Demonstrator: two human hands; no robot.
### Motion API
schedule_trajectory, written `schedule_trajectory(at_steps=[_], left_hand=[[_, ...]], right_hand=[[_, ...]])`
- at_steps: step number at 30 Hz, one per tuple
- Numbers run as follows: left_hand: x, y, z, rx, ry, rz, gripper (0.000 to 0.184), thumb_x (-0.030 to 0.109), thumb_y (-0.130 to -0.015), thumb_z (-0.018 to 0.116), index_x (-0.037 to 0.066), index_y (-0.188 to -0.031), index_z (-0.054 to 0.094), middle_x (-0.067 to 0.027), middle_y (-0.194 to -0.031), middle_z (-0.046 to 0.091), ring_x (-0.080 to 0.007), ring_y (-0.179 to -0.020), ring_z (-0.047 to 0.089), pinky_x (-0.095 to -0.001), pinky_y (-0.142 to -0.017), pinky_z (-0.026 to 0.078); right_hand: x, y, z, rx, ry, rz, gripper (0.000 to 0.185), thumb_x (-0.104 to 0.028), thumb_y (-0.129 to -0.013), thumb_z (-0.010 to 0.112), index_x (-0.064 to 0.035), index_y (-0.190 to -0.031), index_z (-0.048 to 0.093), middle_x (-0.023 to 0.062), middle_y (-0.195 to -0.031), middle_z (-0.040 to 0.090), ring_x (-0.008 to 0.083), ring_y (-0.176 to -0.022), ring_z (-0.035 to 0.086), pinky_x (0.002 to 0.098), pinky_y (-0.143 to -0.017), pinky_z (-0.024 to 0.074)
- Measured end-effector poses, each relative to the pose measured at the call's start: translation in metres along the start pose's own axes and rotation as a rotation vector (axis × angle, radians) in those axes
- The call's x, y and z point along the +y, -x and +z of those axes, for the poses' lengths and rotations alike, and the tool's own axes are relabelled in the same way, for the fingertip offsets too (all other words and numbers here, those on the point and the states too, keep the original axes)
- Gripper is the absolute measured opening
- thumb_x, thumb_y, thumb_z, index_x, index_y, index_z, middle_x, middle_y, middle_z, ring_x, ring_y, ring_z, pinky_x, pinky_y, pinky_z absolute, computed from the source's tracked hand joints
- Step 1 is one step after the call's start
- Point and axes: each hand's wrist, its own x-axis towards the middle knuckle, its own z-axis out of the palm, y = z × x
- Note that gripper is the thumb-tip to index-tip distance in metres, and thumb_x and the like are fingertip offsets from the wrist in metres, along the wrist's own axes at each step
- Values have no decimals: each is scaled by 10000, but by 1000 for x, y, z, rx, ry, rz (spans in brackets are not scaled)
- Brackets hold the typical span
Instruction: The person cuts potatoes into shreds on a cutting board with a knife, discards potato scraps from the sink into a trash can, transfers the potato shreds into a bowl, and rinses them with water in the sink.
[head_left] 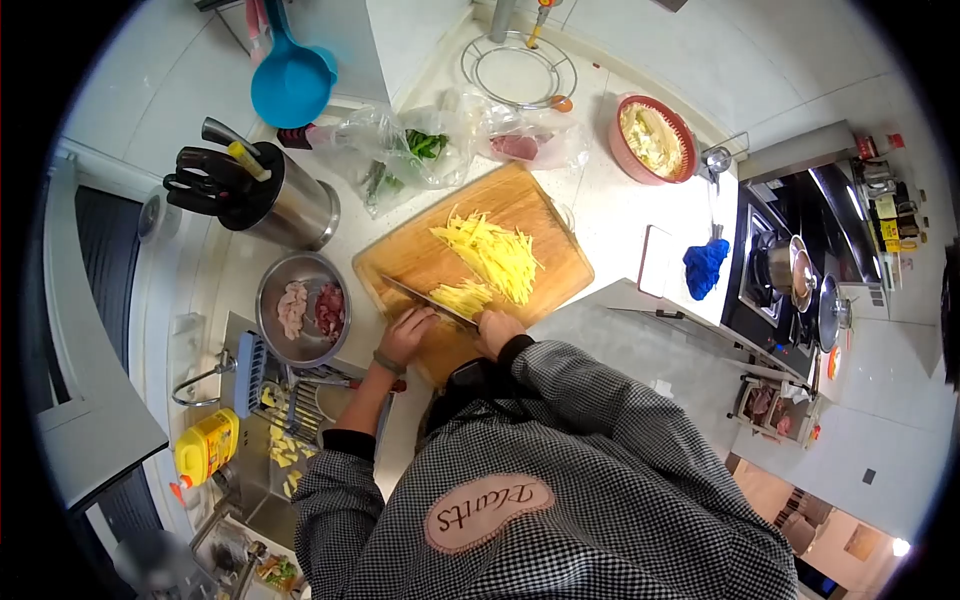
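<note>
My right hand (498, 332) is wrapped round the handle of a kitchen knife, whose blade (408, 291) slants up and left across the wooden cutting board (560, 275). My left hand (408, 334) rests at the near side of the blade, fingers curled and close together; what lies under them is hidden. Just beyond the blade is a small bunch of thin yellow strips (462, 297), which look like shredded potato. A larger heap of the same strips (490, 252) lies farther up the board.
Left of the board stand a steel bowl (266, 325) of raw meat and a knife block (300, 205). Plastic bags (370, 150) with greens and meat lie behind. A red basket (620, 150), blue cloth (706, 268) and stove (765, 265) are right. The sink (275, 515) is lower left.
</note>
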Motion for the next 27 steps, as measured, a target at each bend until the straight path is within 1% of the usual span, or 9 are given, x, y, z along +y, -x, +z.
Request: schedule_trajectory(at_steps=[4,7,8,14,16,20,23,25,27], left_hand=[[3,-6,-5,10,38,-1,271,28,-756,550,38,-1012,641,-75,-1068,611,-269,-985,582,-348,-856,493],[4,-6,-7,6,-16,3,280,24,-742,561,34,-1009,642,-77,-1062,613,-264,-984,583,-342,-855,494],[5,-3,-8,1,-22,-7,280,24,-742,561,34,-1009,642,-77,-1062,613,-264,-984,583,-342,-855,494],[3,0,-2,24,14,-20,258,25,-757,562,42,-999,649,-74,-1078,612,-258,-1011,578,-339,-884,483],[3,0,-2,22,-22,-21,250,25,-762,563,48,-994,652,-71,-1088,613,-254,-1019,579,-336,-891,481],[5,0,-3,-2,-34,-42,243,30,-759,568,52,-986,652,-63,-1094,615,-246,-1017,582,-331,-893,482],[3,-1,0,12,-61,-20,228,36,-767,567,51,-979,650,-64,-1098,613,-246,-1018,580,-332,-904,478],[3,2,0,18,-72,13,217,44,-771,575,49,-975,647,-70,-1088,610,-252,-1012,579,-332,-908,478],[3,1,-1,24,-60,16,209,47,-769,582,46,-969,645,-73,-1082,609,-253,-1009,579,-332,-903,479]], right_hand=[[-9,-1,-7,-8,-22,14,252,-190,-663,652,-32,-859,642,201,-805,638,385,-801,614,458,-723,495],[-6,6,-13,16,81,-22,287,-212,-685,661,-61,-928,640,180,-828,643,361,-850,611,448,-754,489],[-5,7,-19,-60,59,23,291,-227,-719,676,-59,-954,637,214,-901,632,392,-868,603,461,-786,488],[11,8,-6,-64,-19,91,301,-258,-720,690,-39,-919,635,233,-882,628,392,-863,605,451,-777,492],[8,6,-1,-13,22,4,330,-344,-803,634,-15,-825,651,224,-765,632,378,-756,619,450,-697,499],[5,-2,11,47,18,29,343,-354,-802,630,-12,-813,656,225,-752,629,385,-745,618,453,-688,499],[7,5,6,170,55,-79,338,-345,-801,630,-8,-791,659,230,-725,622,390,-732,619,454,-684,501],[-5,17,-12,63,-55,78,347,-346,-801,630,-1,-782,660,235,-736,623,395,-744,618,456,-693,501],[-5,19,-20,13,-54,94,334,-340,-789,638,-7,-807,646,237,-775,624,397,-774,614,460,-716,498]])
